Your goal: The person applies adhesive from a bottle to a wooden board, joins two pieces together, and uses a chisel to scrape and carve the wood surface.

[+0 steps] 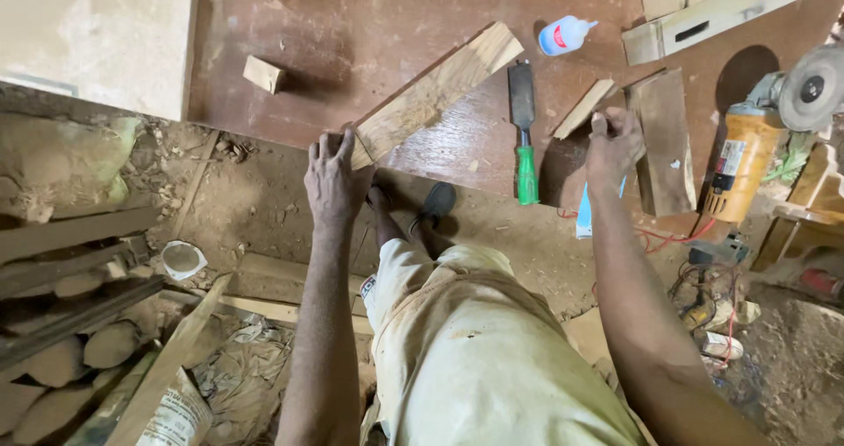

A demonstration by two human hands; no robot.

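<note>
Reddish-brown and scuffed, the counter [369, 32] is sitting over a dirt floor [255, 200] littered with offcuts, stacked logs [61, 367] and tangled cable, and I am watching it all from the head camera.

My left hand [335, 178] is resting at the counter's edge, its fingers [327, 147] curled loosely over the near end of a long wooden plank [431, 94] lying diagonally. My right hand [613, 142] is pressing down on a darker wood piece [661, 138]; whether those fingers are gripping, I cannot tell.

A green-handled chisel [523, 129] is lying between the hands, blade pointing away. I am judging that the plank, overhanging the edge, could tip off, and an orange angle grinder [747, 147] is sitting near the right wrist, cord trailing underfoot. A glue bottle [563, 34] is lying beyond.
</note>
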